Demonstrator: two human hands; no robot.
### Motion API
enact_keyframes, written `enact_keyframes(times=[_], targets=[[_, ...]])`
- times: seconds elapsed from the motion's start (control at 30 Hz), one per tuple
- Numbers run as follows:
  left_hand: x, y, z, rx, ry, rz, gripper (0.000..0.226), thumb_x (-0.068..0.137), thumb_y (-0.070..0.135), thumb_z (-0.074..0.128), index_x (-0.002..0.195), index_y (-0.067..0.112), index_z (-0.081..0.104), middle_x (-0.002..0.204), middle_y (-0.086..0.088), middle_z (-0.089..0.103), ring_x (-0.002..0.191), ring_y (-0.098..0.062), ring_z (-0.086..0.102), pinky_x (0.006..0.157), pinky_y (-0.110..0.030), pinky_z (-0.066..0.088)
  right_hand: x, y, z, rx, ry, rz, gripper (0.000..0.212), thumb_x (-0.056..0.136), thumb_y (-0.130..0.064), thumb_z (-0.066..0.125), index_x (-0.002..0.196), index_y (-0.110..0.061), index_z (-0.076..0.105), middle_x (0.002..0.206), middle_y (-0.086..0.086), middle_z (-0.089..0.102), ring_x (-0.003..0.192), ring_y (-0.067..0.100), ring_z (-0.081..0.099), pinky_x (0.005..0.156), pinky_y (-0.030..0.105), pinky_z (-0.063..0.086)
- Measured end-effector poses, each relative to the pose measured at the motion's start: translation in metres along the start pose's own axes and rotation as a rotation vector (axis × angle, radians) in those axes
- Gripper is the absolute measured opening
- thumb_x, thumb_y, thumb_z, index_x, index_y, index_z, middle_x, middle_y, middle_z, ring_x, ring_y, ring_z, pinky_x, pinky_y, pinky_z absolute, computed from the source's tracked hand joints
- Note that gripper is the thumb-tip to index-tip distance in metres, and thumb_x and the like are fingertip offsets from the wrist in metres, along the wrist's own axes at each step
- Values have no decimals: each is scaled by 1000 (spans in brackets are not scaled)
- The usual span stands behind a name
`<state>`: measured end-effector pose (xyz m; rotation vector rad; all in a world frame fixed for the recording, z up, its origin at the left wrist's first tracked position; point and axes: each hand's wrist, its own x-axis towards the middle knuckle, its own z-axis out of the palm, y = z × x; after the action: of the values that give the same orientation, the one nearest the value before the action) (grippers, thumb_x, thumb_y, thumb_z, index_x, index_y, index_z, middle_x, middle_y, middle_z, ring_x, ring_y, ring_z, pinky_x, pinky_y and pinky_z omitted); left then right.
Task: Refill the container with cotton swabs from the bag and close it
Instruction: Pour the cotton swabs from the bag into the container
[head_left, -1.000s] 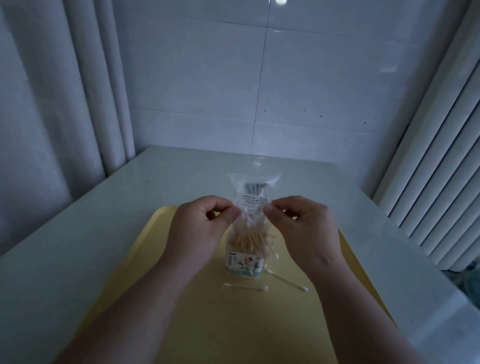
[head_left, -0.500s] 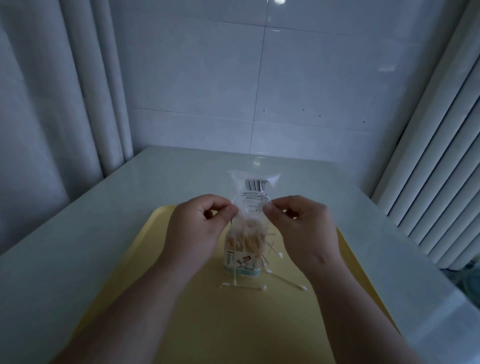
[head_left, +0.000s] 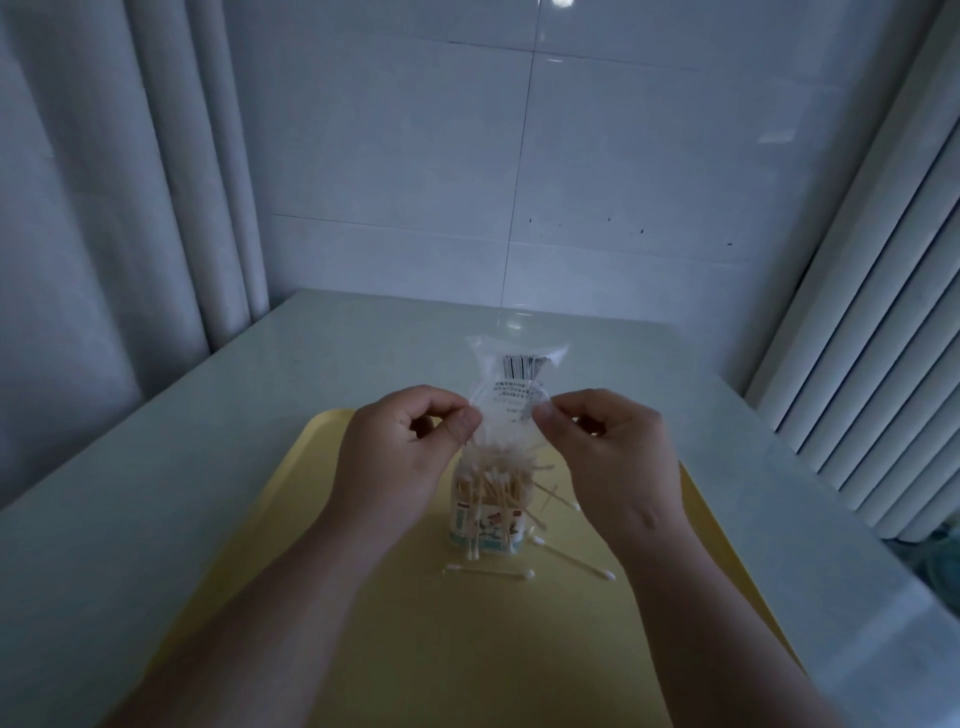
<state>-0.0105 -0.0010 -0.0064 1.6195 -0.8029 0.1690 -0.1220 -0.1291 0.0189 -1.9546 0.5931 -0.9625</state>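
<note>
A clear plastic bag (head_left: 511, 382) with a barcode is held upside down over a small round container (head_left: 485, 525) with a printed label, which stands on a yellow tray (head_left: 467, 649). My left hand (head_left: 400, 452) pinches the bag's left side and my right hand (head_left: 613, 457) pinches its right side. Cotton swabs (head_left: 493, 480) with wooden sticks fill the container's mouth and stick out sideways. A few loose swabs (head_left: 491, 573) lie on the tray in front of the container, and others lean against its right side.
The tray sits on a pale table (head_left: 156, 493) that ends at a tiled wall. Curtains hang at the left (head_left: 130, 208) and right (head_left: 883, 338). No lid is visible.
The bag has risen slightly and more swabs have dropped out; several now spill over the container's rim and right side. My hands keep their hold.
</note>
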Motion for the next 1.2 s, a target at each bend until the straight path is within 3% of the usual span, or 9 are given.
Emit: enact_keyframes(times=[0.1,0.23,0.5,0.63,0.73,0.83,0.93,1.07,1.2], targets=[[1,3,-3,-66,36,21,17,82,20,73,75,35,68,78,10,70,72,-15,63,63,-16,47,2,2,-3,89,77,-44,11,80,-31,73,69,-30,71,56,-17,61,53,2,49,54,16,38],[1,-1,-2,-52,-27,-49,15,84,22,72,76,34,70,77,11,72,69,-7,63,62,-13,47,3,6,-1,29,-7,36,13,81,-35,71,75,-25,74,49,-17,57,46,0,45,51,21,38],[6,-8,-5,-140,-20,-166,16,87,16,68,84,31,73,76,16,72,66,5,58,56,-9,43,20,18,-21,228,237,192,21,84,-32,68,69,-18,69,54,-4,52,49,10,42,50,26,34],[9,-13,-7,-121,-61,-273,24,82,1,65,78,24,69,70,13,67,64,-1,56,59,-20,44,35,41,-30,44,255,228,25,86,-28,63,67,-13,66,62,5,66,53,19,51,56,31,40],[10,-16,-7,-84,-167,-411,27,79,-10,55,81,15,62,83,-2,64,73,-18,54,61,-30,44,40,57,-34,-159,183,262,23,85,-27,61,65,-15,62,67,7,71,61,27,62,61,37,50],[11,-22,-11,-67,-375,-514,41,77,-16,46,96,17,60,102,-10,65,84,-21,57,59,-29,44,43,70,-41,-351,157,296,19,81,-25,58,69,-11,61,68,9,70,69,32,64,66,40,53],[8,-28,-16,21,-622,-482,55,64,1,58,113,24,59,115,-7,64,100,-21,61,71,-29,49,48,82,-47,-580,75,379,16,72,-29,55,75,-15,64,78,7,69,75,30,64,68,36,52],[7,-32,-18,58,-761,-439,67,48,20,75,113,28,63,114,-3,70,111,-23,65,100,-43,50,47,97,-46,-821,-141,399,31,75,-38,59,87,-10,68,97,12,70,91,31,66,74,32,51],[6,-29,-17,97,-762,-390,56,62,17,85,114,26,66,107,4,75,104,-16,68,100,-42,49,44,79,-41,-682,-24,218,24,86,-37,57,90,-16,68,97,9,69,92,30,62,77,33,47]])
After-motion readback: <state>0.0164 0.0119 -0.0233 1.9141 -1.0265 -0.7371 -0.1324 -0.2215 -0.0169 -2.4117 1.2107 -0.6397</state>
